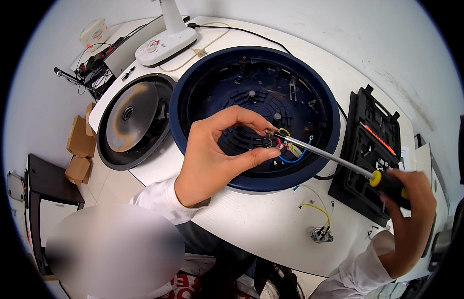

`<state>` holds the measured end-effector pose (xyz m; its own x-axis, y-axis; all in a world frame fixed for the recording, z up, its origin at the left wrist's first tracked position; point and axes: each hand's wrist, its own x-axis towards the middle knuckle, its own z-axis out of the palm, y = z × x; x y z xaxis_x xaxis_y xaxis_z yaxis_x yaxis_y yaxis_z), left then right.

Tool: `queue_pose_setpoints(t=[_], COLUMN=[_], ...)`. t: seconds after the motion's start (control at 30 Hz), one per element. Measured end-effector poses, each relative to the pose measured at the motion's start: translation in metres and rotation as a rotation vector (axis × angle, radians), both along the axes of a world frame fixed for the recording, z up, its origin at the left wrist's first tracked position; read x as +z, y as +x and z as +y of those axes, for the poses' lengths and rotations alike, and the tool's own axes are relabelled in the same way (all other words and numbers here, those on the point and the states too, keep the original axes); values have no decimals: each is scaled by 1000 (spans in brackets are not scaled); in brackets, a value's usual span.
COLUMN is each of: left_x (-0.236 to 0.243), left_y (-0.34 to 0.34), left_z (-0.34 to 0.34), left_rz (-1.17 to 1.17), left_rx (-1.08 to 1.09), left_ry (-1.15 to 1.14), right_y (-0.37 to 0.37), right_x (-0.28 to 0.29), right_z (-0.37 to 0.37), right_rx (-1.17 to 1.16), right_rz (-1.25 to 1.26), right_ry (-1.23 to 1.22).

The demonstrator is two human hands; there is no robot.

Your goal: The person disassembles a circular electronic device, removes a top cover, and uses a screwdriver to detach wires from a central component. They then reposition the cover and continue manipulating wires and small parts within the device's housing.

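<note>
Over the dark blue basin [178,112] mid-frame, my left hand [212,152] pinches, and my right hand [416,199] at lower right holds a screwdriver [341,163] to, a small metal part [270,133] near centre, seemingly a screw-turning step calling for steady pressure.

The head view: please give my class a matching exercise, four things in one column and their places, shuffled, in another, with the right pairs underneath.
Things
1. Long screwdriver with black-and-yellow handle
2. Shallow, round black dish-like part
3. Open black tool case
4. Small silvery metal part with yellow wire

Places
A. Lying right of the round dark-blue basin
B. On the white tabletop, on the basin's near side
C. In the right hand
D. Left of the basin

Pairs: 1-C, 2-D, 3-A, 4-B
</note>
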<state>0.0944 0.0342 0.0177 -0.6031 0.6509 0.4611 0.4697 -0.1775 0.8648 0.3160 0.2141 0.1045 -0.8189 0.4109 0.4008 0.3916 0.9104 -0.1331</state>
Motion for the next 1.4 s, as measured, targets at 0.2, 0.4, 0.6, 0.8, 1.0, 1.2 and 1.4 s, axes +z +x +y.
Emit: queue_pose_setpoints(t=[0.2,0.4,0.6,0.8,1.0,1.2,1.4], left_x=[0,0,0,-1,0,-2,0], left_y=[-1,1,2,2,2,2,2], left_z=[0,-1,0,-1,-1,-1,-1], left_rz=[-30,-9,4,-9,-11,-10,16], left_rx=[7,-15,-18,-1,-33,5,12], left_ry=[16,13,23,25,8,8,5], right_y=[10,11,-4,6,0,-4,-1], right_x=[15,17,6,8,5,7,5], right_z=[-8,-5,-5,-1,7,-11,1], right_rx=[131,172,102,200,188,109,242], right_rz=[-120,-106,50,-158,34,-87,-72], right_ry=[-69,-99,-134,14,-4,-184,62])
